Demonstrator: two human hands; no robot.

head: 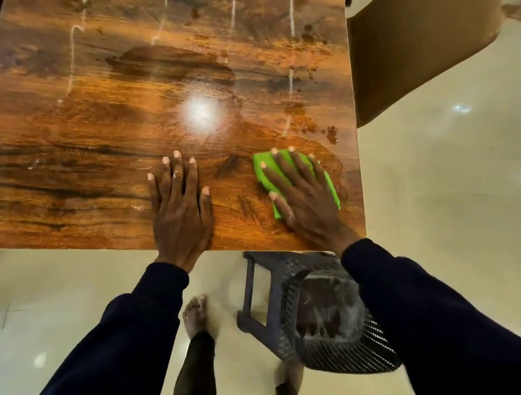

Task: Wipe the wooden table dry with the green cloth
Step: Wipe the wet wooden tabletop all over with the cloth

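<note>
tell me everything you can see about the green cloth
The green cloth is bright lime green and looks like thin, soft fabric, apparently folded into a small flat rectangle. It lies flat on the wooden table near the front right corner. The right hand presses on it with straight, spread fingers and covers most of it, so only its far left corner, strips between the fingers and its right edge show. Wet-looking smears mark the wood around it.
</note>
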